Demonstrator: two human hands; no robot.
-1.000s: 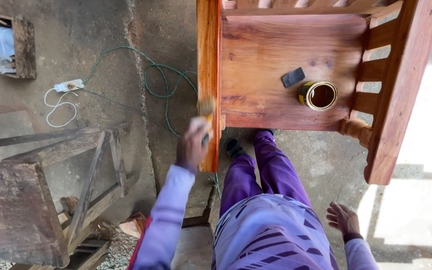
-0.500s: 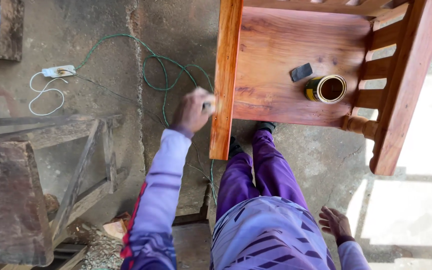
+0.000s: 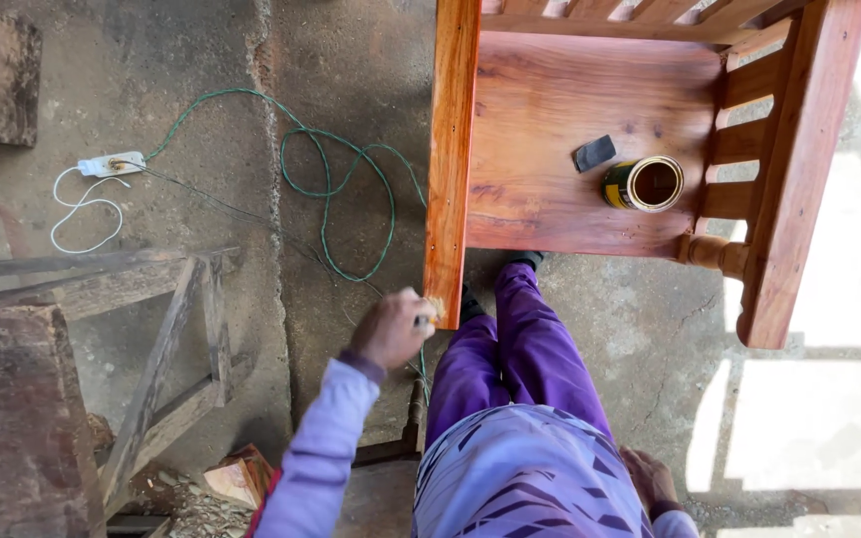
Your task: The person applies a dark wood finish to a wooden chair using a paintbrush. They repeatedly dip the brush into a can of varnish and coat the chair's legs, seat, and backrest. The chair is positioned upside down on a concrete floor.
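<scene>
A green cable (image 3: 336, 189) loops across the concrete floor (image 3: 201, 110) beside a white power strip (image 3: 112, 164); a weathered wooden frame (image 3: 142, 329) stands near.

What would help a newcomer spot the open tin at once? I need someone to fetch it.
Start at the reddish wooden chair in the upper right of the head view and look at its flat seat. Near the slatted side on the right stands a small round tin, open, with a yellow wall and dark liquid inside. Beside it lies only a flat dark grey pad, so the tin is the one round, upright thing there.
</scene>
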